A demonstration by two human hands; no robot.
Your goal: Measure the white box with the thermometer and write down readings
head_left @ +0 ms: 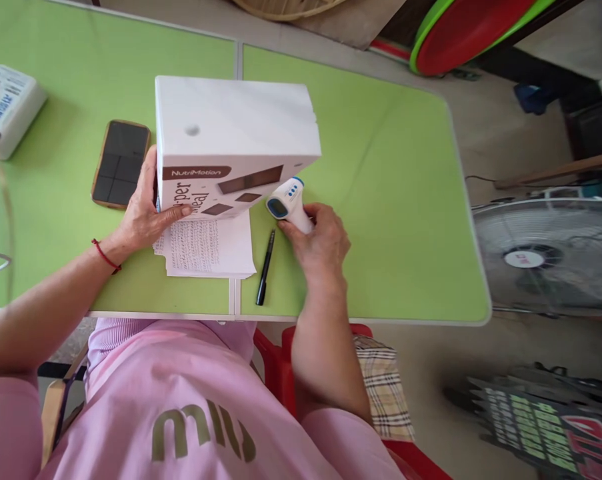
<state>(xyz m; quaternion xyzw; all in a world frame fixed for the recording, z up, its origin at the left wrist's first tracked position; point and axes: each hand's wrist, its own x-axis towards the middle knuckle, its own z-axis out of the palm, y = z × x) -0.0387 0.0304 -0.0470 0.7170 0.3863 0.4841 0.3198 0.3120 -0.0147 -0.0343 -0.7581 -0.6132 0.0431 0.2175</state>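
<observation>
My left hand point(153, 210) grips the left side of a white NutriMotion box point(235, 123), with the thumb lying across its printed face. Under the box's near side is a stack of handwritten paper sheets point(211, 250). My right hand point(323, 240) is wrapped round the handle of a white and blue infrared thermometer point(289, 203), whose small screen faces me. The thermometer's head is close to the box's lower right corner; whether they touch I cannot tell. A black pen point(265, 268) lies between the paper and my right hand.
A phone point(121, 163) lies left of the box on the green table point(395, 200). Farther left stands a white device with a label point(13, 107). Beyond the table's right edge is a fan point(545, 257). A red chair point(273, 363) with a checked cloth point(385, 387) is by the front edge.
</observation>
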